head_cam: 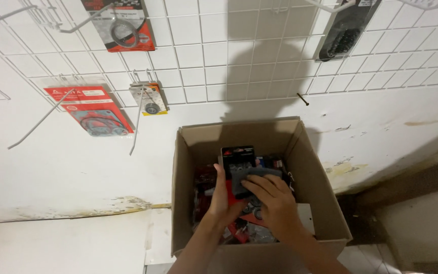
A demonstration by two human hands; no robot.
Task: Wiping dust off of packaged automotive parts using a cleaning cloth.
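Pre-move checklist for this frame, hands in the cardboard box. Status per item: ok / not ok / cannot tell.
1. Left hand holds the red-and-black pack upright: ok, palm against its left edge.
2. Right hand presses the grey cloth on the pack's front: ok.
3. Pack lifted clear of the other packs in the cardboard box: cannot tell, its lower end is hidden by the hands.
4. Box flaps open, rim unobstructed: ok.
5. Free hook on the white wire grid: ok, several bare hooks at left.
6. Pack's hang hole visible: cannot tell, too small.
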